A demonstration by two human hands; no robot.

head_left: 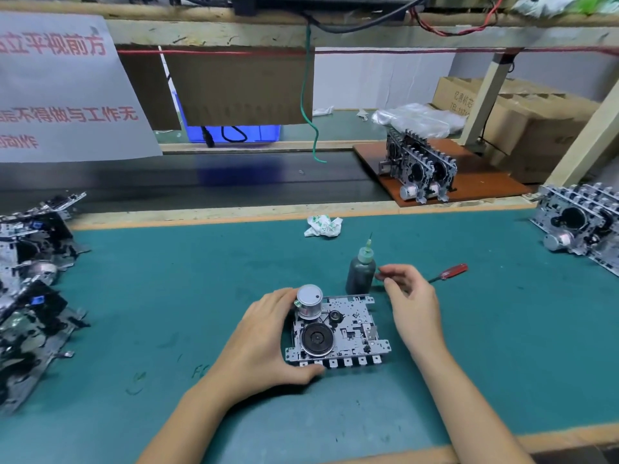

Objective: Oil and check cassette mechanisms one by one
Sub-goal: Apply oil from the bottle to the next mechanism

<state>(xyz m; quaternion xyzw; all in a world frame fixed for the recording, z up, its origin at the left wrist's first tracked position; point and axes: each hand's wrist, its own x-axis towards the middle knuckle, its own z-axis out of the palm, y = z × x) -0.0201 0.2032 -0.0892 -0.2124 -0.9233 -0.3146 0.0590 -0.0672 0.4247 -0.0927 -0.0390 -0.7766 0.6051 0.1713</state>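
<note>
A metal cassette mechanism (351,333) lies flat on the green mat (167,313), with a silver motor and a black flywheel facing up. My left hand (268,343) grips its left side, thumb under the front edge and fingers by the motor. A dark oil bottle (361,272) with a green needle tip stands upright just behind the mechanism. My right hand (410,296) hovers beside the bottle with fingers loosely curled, holding nothing that I can see, its fingertips close to the bottle.
A red-handled screwdriver (450,272) lies right of my right hand. A crumpled wrapper (323,226) sits near the mat's far edge. Piled mechanisms (30,279) lie at left, more stand at right (579,226) and on a brown board (418,169) on the conveyor.
</note>
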